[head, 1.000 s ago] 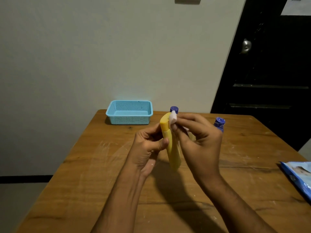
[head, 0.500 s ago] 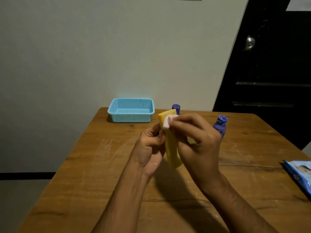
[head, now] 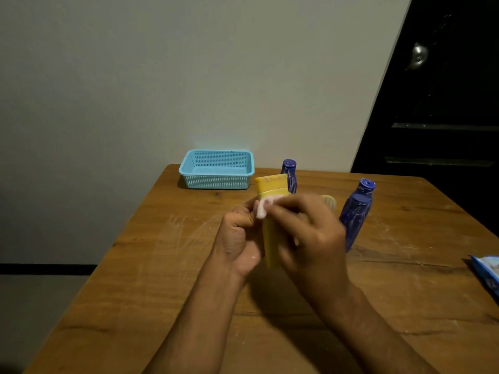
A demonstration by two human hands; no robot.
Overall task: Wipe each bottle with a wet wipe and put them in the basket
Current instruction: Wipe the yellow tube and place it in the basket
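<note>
Above the middle of the wooden table (head: 162, 279), a yellow bottle (head: 270, 236) is held roughly upright, cap end up, clear of the surface. Left hand (head: 237, 238) grips the bottle's body from the left side, fingers curled round it. Right hand (head: 307, 233) pinches a small white wet wipe (head: 263, 209) against the bottle just below its cap; the hand is blurred, so the exact lie of its fingers cannot be made out with certainty. Assessment: the wiping step is in hand on this bottle, apparently at its upper part. Basket (head: 216, 182), light blue and perforated, sits at the far edge of the table by the wall, beyond and to the left of the hands, with nothing visible inside it from this angle. Three dark blue bottles stand on the table: one (head: 289, 175) directly behind the yellow bottle, and two (head: 355, 217) close together just right of the right hand. A pale yellowish object (head: 330, 202) shows behind the right hand; its identity cannot be told. A blue wipes packet (head: 486, 273) lies at the right edge. Next move, as judged: finish the remaining surface, then carry the bottle forward and left over the basket rim and release it, keeping the wipe for the blue bottles.
</note>
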